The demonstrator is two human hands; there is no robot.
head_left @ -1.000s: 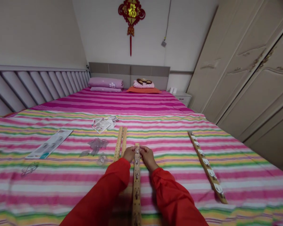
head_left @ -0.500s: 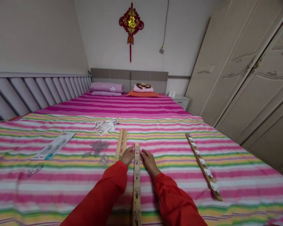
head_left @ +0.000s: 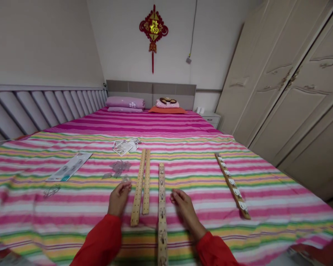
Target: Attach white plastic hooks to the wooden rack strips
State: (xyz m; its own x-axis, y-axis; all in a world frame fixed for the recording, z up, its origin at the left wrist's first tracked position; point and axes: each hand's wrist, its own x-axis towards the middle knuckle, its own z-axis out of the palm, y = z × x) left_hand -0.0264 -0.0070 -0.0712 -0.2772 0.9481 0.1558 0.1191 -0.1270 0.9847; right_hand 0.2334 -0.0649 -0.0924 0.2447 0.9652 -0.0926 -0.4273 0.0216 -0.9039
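Observation:
My left hand (head_left: 120,197) is closed, fingertips drawn together at the edge of a small clear round plastic piece (head_left: 126,178); whether they grip it is hidden. To the right, my right hand (head_left: 183,205) hovers over the bedspread with thumb and fingers pinched; anything between them is too small to make out. Between the hands lies a narrow wooden strip (head_left: 162,203) with a row of metal hooks along it. Two bare strips with holes, a longer one (head_left: 138,192) and a shorter one (head_left: 146,184), lie beside my left hand. Purple-grey translucent pieces (head_left: 120,168) sit beyond it.
On the right lies a wooden strip (head_left: 233,186) bearing several white hooks. A flat package (head_left: 70,167) and thin wire pieces (head_left: 52,190) lie at left. Crumpled clear packaging (head_left: 124,146) is farther back. The striped bedspread (head_left: 194,162) covers the bed; a railing (head_left: 44,111) borders its left side.
Both hands have left the far end of the hooked strip. My left hand moved left, past the bare strips, to the clear round piece. My right hand drew back and slightly right.

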